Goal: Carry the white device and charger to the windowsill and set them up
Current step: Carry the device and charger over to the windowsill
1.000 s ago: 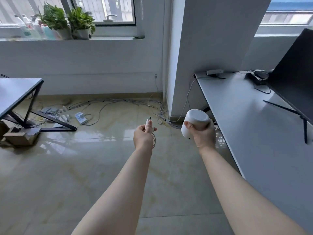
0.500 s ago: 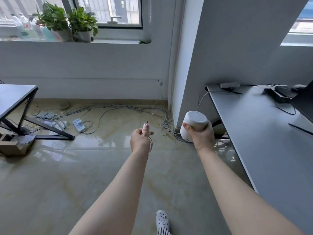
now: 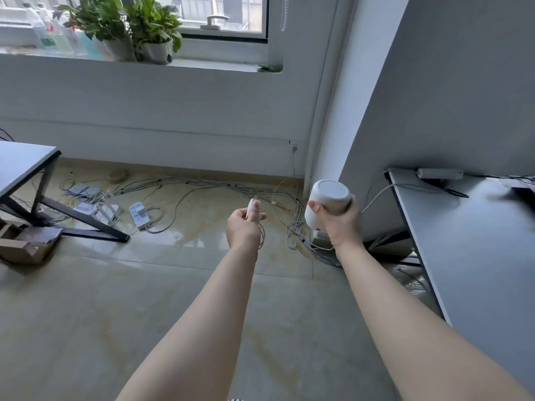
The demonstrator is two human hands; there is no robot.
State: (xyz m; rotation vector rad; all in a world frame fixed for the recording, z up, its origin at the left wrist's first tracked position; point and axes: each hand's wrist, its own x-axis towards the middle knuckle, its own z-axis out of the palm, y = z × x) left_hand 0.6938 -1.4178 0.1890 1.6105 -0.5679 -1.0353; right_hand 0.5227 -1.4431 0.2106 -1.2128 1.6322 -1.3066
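Both hands are loaded: your right hand (image 3: 343,224) wraps the white device (image 3: 325,204), upright, while your left hand (image 3: 244,230) pinches the charger (image 3: 252,206), its cable looped below, probably to keep it off the floor. Ahead, the windowsill (image 3: 202,65) carries potted plants (image 3: 130,27); loose cables (image 3: 202,186) litter the tiled floor (image 3: 115,299) beneath it, a worktop (image 3: 477,241) at your right.

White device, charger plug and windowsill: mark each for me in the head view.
white device (image 3: 330,198): head view, on its rounded upper end above the right hand's grip.
charger plug (image 3: 251,206): head view, on the white tip beside the left thumb.
windowsill (image 3: 214,65): head view, bare ledge right of the plants.
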